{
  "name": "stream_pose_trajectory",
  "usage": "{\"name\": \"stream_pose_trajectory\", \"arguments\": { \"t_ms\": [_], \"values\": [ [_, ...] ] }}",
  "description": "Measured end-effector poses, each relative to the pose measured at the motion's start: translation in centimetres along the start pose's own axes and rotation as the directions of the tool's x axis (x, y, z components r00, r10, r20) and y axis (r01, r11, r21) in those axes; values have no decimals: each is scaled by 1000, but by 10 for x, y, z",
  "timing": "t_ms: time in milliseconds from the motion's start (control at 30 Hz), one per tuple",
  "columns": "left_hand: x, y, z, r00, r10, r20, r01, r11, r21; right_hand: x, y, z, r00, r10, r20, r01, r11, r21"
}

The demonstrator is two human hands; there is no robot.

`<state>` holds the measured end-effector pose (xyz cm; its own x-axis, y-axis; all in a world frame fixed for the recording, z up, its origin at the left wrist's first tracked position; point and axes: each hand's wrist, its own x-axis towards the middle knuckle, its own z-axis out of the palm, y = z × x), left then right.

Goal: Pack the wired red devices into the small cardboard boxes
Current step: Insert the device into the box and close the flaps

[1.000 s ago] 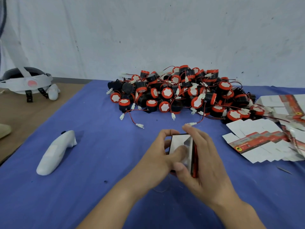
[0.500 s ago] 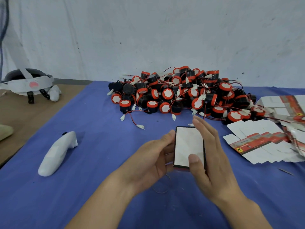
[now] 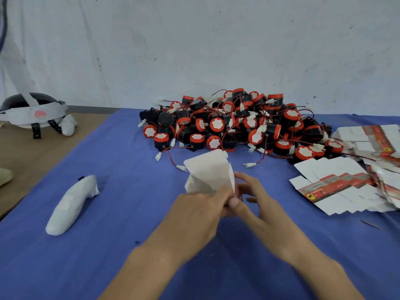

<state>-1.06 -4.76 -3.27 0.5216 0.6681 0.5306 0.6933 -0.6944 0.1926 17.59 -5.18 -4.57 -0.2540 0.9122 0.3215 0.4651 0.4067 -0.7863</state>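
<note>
Wired red devices point(image 3: 236, 126) lie in a tangled heap at the far middle of the blue cloth point(image 3: 112, 169). They have black bodies, red caps and thin leads ending in white plugs. One plug point(image 3: 181, 167) trails toward the near side, just left of the box in hand. Right of the heap, flat box blanks point(image 3: 337, 187) printed with a red band are fanned out on the cloth. A second stack point(image 3: 368, 135) lies behind them, against the heap's right edge. On the left, well apart from the hands, a white controller point(image 3: 71, 204) lies on the cloth. Beyond the cloth's left edge a headset point(image 3: 32, 113) sits on the brown tabletop point(image 3: 32, 161).

One small cardboard box point(image 3: 207, 169) is held above the cloth near the middle, on the near side of the heap. It is motion-blurred, with a white face toward the camera and its upper end tilted left. The left hand point(image 3: 194, 213) reaches in from the near side, back upward, its fingers curled and pinching the box's lower edge. The right hand point(image 3: 259, 202) meets it from the right, with the thumb pressed at the box's lower right corner and the forefinger laid along its right edge. Its other fingers are loosely bent. Whether a device is inside the box cannot be told.
</note>
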Motion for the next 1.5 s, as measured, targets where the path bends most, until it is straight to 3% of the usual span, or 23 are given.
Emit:
{"name": "stream_pose_trajectory", "arguments": {
  "t_ms": [67, 167, 267, 433, 600, 833, 967, 1133, 1200, 1267, 1333, 1400, 1500],
  "values": [
    [-1, 3, 4, 992, 128, 15, -129, 986, 109, 3, 3, -2, 998, 56, 27, -56, 998, -11],
    [1, 3, 6, 991, 124, 55, -129, 986, 102, 6, 11, -8, 991, 118, 59, -116, 992, -39],
    [3, 7, 8, 998, 62, 32, -64, 996, 64, 8, 23, -23, 987, 156, 32, -154, 987, -46],
    [10, -3, 7, 978, -98, -185, 95, 995, -26, 1, 51, -49, 961, 273, 50, -267, 959, -94],
    [18, -50, 18, 878, -475, 61, 469, 878, 95, 2, 53, -49, 955, 288, 76, -287, 958, -23],
    [30, -109, 27, 813, -523, 257, 499, 853, 156, 6, 52, -48, 945, 321, 56, -324, 945, 46],
    [28, -119, 33, 813, -541, 214, 510, 840, 186, 8, 53, -47, 943, 329, 45, -330, 943, 41],
    [27, -120, 32, 770, -631, 94, 582, 755, 304, 7, 53, -47, 941, 337, 39, -339, 940, 45],
    [23, -123, 31, 763, -645, 45, 622, 751, 222, 6, 51, -48, 943, 331, 28, -332, 942, 54],
    [22, -124, 25, 743, -668, -33, 669, 744, 3, 5, 49, -49, 946, 324, 8, -323, 943, 78],
    [28, -122, 10, 678, -712, -181, 665, 699, -261, 4, 46, -50, 952, 303, -37, -296, 947, 127],
    [38, -118, -15, 554, -774, -307, 571, 621, -537, 2, 41, -50, 956, 268, -123, -246, 955, 168],
    [52, -107, -57, 425, -818, -387, 257, 519, -815, 2, 33, -50, 941, 185, -285, -147, 978, 149]
  ]
}}
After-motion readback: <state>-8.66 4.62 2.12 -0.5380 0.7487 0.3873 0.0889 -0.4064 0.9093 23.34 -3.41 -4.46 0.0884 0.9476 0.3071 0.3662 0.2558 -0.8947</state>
